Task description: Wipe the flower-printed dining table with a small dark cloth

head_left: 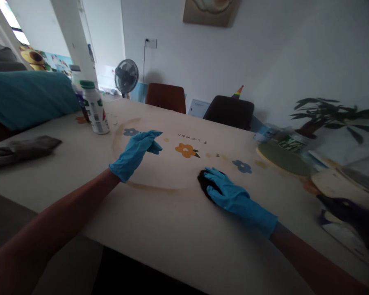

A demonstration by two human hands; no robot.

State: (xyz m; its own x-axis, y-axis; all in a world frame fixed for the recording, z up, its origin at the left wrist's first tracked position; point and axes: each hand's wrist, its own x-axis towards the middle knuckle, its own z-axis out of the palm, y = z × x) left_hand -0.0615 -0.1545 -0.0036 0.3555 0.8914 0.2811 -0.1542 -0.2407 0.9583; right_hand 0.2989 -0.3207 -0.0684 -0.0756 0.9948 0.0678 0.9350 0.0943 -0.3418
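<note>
Both of my hands wear blue rubber gloves over a pale table (160,221) printed with flowers and lettering. My right hand (230,194) presses on a dark cloth (203,182) that lies flat against the tabletop; its edge shows past the fingers. To the left, my left hand (135,153) hovers over or rests on the table with fingers stretched out and nothing in it; whether it touches is unclear. A tan ring-shaped mark (153,187) curves around below the left hand. An orange printed flower (185,150) lies between the two hands.
At the left stand a white bottle with green cap (96,110) and another bottle (76,82) behind it. A grey cloth (24,151) lies at the left edge. On the right are a green round mat (283,157), a potted plant (307,123) and a blurred dark object (347,213).
</note>
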